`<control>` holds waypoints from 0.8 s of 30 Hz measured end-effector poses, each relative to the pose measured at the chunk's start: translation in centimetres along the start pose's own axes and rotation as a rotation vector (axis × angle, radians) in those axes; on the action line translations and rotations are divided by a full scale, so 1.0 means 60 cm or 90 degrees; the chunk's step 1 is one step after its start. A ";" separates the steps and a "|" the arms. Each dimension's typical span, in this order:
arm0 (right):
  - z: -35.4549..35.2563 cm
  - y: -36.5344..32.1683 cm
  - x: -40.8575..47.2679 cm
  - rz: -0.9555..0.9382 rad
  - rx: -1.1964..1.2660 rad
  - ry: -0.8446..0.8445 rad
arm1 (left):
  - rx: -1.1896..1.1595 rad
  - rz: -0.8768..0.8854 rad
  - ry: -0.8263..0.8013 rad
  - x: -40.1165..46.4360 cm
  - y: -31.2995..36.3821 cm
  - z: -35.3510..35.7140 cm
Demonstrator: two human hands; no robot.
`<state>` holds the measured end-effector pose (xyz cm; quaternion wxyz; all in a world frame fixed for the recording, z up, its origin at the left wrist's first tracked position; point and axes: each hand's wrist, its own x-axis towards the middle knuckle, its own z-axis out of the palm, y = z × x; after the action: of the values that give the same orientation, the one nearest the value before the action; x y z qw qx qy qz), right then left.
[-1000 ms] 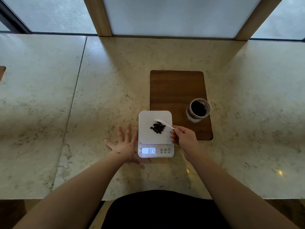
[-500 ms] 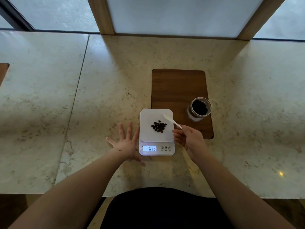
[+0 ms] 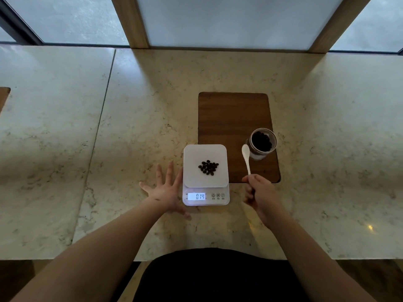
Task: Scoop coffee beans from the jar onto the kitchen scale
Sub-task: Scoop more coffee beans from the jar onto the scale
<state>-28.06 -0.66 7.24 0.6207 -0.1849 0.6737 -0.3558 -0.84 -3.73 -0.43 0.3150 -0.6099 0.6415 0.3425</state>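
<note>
A white kitchen scale (image 3: pixel 192 155) sits on the marble counter, its lit display reading 014. A small pile of dark coffee beans (image 3: pixel 208 167) lies on its platform. To the right, an open glass jar (image 3: pixel 262 142) with beans inside stands on a brown wooden board (image 3: pixel 233 118). My right hand (image 3: pixel 259 192) grips the handle of a white plastic spoon (image 3: pixel 246 156), whose empty bowl points up beside the jar's left side. My left hand (image 3: pixel 165 190) rests flat on the counter, fingers spread, touching the scale's left edge.
The marble counter (image 3: pixel 109 127) runs wide to both sides, with a seam at the left. A wooden corner (image 3: pixel 4 97) shows at the far left edge. Window frames and wooden posts line the back. The counter's front edge lies just before my torso.
My right hand has carried the spoon off the scale platform to the right, toward the jar. The beans stay piled on the scale. The display reading has changed. My left hand has stayed put.
</note>
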 end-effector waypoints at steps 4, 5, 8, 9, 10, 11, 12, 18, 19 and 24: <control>-0.031 -0.027 -0.009 -0.120 -0.180 0.075 | 0.002 0.003 -0.006 -0.001 0.000 -0.001; -0.039 -0.037 -0.009 -0.144 -0.223 0.098 | 0.002 0.004 -0.006 -0.001 0.000 0.000; -0.063 -0.064 -0.005 -0.214 -0.298 0.139 | 0.005 0.004 -0.006 -0.001 0.000 0.000; -0.070 -0.074 -0.002 -0.239 -0.326 0.152 | 0.005 0.004 -0.006 0.000 0.001 0.000; -0.076 -0.084 0.002 -0.263 -0.363 0.165 | 0.005 0.003 -0.007 0.000 0.001 0.000; -0.083 -0.093 0.007 -0.282 -0.405 0.178 | 0.005 0.003 -0.008 0.000 0.001 0.000; -0.088 -0.101 0.012 -0.295 -0.446 0.190 | 0.005 0.002 -0.008 0.001 0.001 0.000; -0.107 -0.129 0.034 -0.344 -0.637 0.240 | 0.007 -0.005 -0.010 0.003 0.001 -0.001; -0.108 -0.131 0.037 -0.350 -0.661 0.246 | 0.005 -0.006 -0.011 0.002 0.001 -0.001; -0.106 -0.138 0.042 -0.369 -0.753 0.249 | -0.001 -0.004 -0.012 0.002 -0.001 0.001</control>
<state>-36.22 -6.43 11.16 0.1622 -0.5976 0.7779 -0.1069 -0.82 -3.76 -0.54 0.3218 -0.6088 0.6364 0.3476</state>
